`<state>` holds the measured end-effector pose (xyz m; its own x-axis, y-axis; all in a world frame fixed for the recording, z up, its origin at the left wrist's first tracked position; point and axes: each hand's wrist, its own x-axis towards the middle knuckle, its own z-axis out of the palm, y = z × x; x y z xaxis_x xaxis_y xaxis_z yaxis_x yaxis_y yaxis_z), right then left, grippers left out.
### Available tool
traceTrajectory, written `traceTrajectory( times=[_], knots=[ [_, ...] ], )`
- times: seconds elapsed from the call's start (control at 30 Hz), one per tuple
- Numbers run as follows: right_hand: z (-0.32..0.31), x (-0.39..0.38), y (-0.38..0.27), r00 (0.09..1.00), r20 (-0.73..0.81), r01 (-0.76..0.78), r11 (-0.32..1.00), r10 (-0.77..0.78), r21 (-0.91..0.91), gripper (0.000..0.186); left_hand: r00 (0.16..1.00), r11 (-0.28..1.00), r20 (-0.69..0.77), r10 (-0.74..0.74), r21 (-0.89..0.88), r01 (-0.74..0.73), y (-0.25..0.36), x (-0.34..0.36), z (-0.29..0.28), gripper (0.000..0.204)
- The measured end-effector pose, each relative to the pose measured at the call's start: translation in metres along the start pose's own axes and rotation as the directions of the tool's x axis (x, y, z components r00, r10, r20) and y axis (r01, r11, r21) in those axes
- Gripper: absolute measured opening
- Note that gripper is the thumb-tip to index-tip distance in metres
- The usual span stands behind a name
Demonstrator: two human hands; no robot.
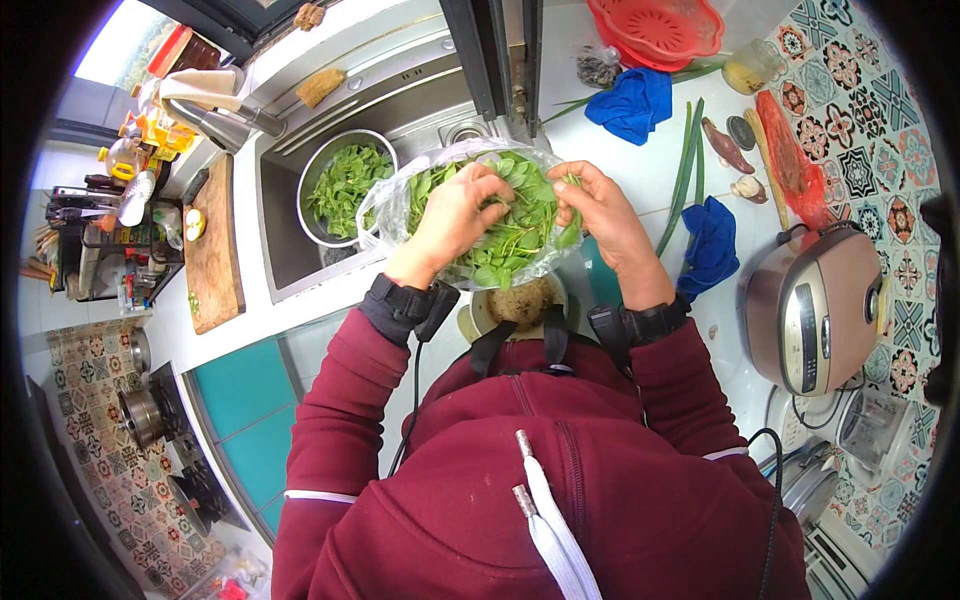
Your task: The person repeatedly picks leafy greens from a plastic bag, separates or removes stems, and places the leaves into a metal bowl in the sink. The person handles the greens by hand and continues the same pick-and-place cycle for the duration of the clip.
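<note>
The person's left hand (pixel 455 220) reaches over an open, clear plastic bag (pixel 372 218) full of leafy greens (pixel 500 262), its fingers curled and the thumb drawn in toward them; whether a stem sits between them I cannot tell. The right hand (pixel 603 212) is at the bag's right side, thumb and fingertips pinched together on a small green sprig (pixel 573 182). The bag of greens lies in front of the person, at the near right part of the steel sink (pixel 272 215), above a round container (pixel 479 318) with brown contents. In the sink, just left of the bag, stands a round metal bowl (pixel 303 198) holding more loose green leaves (pixel 350 185). A gray faucet (pixel 205 122) hangs over the far left corner, and a yellow sponge (pixel 320 88) lies on the ledge behind the basin. Further left, 1 cut apple piece (pixel 195 224) rests on a wooden cutting board (pixel 217 275). On the white counter to the right lie 2 blue cloths (pixel 632 105), with long green scallions (pixel 686 185) between them, near a garlic bulb (pixel 748 188) and a strip of raw meat (pixel 788 150) on red plastic. A red plastic basket (pixel 665 30) stands at the back beside a glass jar (pixel 752 70), and a rose-gold rice cooker (pixel 850 290) sits near the patterned tile wall (pixel 905 265).
</note>
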<state>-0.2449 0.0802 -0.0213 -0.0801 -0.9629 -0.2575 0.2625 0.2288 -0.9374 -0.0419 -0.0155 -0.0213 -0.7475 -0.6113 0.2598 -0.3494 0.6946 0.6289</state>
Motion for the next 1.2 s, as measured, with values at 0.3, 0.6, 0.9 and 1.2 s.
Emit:
traceTrajectory(
  times=[0.3, 0.6, 0.9, 1.2],
  knots=[
    [0.047, 0.014, -0.005, 0.989, 0.072, 0.145, 0.964, -0.132, -0.224, 0.024, 0.908, 0.68, 0.056, -0.414, -0.645, 0.35, 0.003, -0.014, -0.024, 0.018],
    [0.054, 0.023, 0.002, 0.945, 0.111, 0.325, 0.839, -0.309, -0.435, 0.031, 0.886, 0.695, 0.025, -0.463, -0.61, 0.381, 0.008, -0.022, -0.036, 0.016],
    [0.047, 0.003, -0.018, 0.964, 0.11, 0.256, 0.75, -0.24, -0.609, 0.024, 0.895, 0.655, 0.114, -0.431, -0.643, 0.397, 0.013, -0.018, -0.035, 0.015],
    [0.02, -0.003, -0.019, 0.964, -0.036, 0.236, 0.905, -0.265, -0.353, 0.023, 0.887, 0.686, 0.34, -0.311, -0.566, 0.458, 0.026, -0.052, -0.064, 0.012]
  ],
)
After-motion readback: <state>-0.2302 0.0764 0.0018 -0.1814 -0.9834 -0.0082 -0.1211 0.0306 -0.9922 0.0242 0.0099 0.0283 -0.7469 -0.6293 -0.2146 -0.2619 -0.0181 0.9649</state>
